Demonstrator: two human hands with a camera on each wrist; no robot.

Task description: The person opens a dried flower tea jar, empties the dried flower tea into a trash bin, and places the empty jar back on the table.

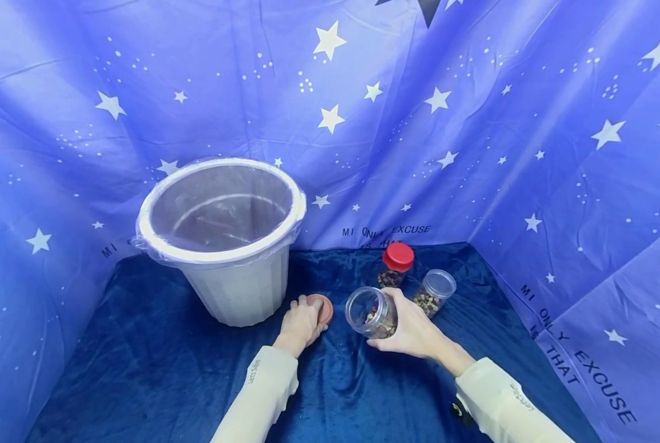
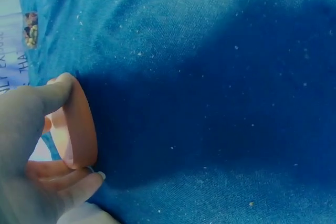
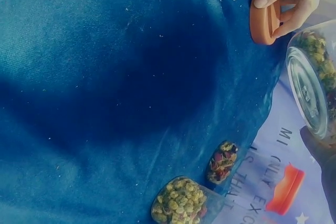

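Note:
My left hand (image 1: 298,326) grips a round orange-brown lid (image 1: 326,312) by its edge, low over the blue cloth. Seen from the left wrist, the thumb and fingers (image 2: 79,187) clasp the lid (image 2: 84,129) from opposite sides. Curled around a clear jar (image 1: 360,311) is my right hand (image 1: 415,329). This jar is uncapped and leans with its mouth toward the left, dried flowers and buds lying inside. Behind the right hand stand a red-capped jar (image 1: 398,257) of dark dried flowers and another clear jar (image 1: 439,284) of yellowish buds.
A large white bin (image 1: 241,289) lined with a clear plastic bag (image 1: 293,237) stands at the left. Blue velvety cloth (image 1: 141,369) covers the surface. Purple star-printed fabric (image 1: 252,111) hangs around the back and sides.

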